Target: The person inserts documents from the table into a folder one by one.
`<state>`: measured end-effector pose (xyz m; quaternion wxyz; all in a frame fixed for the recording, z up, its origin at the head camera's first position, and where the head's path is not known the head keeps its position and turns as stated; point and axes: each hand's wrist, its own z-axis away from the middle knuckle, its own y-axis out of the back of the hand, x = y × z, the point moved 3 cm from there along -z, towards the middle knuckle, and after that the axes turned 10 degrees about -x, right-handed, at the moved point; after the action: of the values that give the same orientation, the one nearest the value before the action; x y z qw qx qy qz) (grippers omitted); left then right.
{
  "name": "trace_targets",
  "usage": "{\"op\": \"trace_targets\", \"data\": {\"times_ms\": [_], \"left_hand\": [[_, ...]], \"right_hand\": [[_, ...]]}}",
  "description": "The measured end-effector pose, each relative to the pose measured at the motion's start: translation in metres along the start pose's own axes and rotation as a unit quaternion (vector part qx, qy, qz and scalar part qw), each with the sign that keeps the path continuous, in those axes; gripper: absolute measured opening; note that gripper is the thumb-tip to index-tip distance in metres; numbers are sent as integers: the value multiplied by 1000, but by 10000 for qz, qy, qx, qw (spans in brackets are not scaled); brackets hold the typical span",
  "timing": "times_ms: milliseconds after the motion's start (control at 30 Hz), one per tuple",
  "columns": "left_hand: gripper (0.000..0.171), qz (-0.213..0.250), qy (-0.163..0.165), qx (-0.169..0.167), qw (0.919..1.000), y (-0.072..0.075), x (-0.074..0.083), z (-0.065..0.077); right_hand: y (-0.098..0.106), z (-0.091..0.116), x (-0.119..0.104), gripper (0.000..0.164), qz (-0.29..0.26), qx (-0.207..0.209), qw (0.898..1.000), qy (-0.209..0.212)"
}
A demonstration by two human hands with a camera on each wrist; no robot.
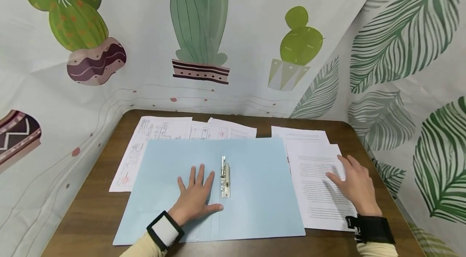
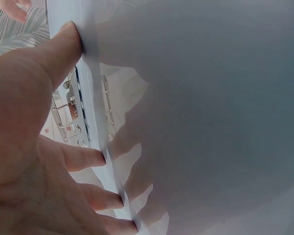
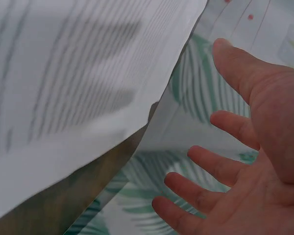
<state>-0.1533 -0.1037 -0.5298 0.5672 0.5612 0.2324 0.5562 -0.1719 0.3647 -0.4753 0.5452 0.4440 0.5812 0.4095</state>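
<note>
A light blue folder [image 1: 258, 208] lies spread flat on the table, with a metal lever clip [image 1: 225, 180] near its middle fold. My left hand [image 1: 196, 200] rests on the folder's left half, fingers spread, the thumb close to the fold. In the left wrist view, the fingertips [image 2: 115, 198] touch the glossy blue surface and the clip shows past the thumb. Over the right edge of a printed sheet [image 1: 313, 188] hovers my right hand [image 1: 356, 186], its fingers apart. From the right wrist view, nothing is between those fingers and the paper [image 3: 63, 98] lies beside them.
Several sheets with diagrams [image 1: 125, 168] stick out from under the folder's left and back edges. Another printed page [image 1: 302, 133] lies partly beneath the sheet on the right. The brown wooden table [image 1: 87, 212] backs onto a cactus-print cloth [image 1: 145, 47], with leaf-print cloth at the right.
</note>
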Motion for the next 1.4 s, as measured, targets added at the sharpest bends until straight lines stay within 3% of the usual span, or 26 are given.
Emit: {"op": "trace_targets", "data": {"times_ms": [500,900,1400], "left_hand": [[109,1,-2,43,10000,-1,-2,-3],[108,59,7,9,10000,1,-1,-2],[109,-35,22,-17,10000,-2,-2,-2]], "right_hand": [[5,8,40,74,-57,-353,9982,-492],[-1,2,42,79,-227,-941,9909,-938],[-12,2,45,83,-362,-1478,9810,-1204]]}}
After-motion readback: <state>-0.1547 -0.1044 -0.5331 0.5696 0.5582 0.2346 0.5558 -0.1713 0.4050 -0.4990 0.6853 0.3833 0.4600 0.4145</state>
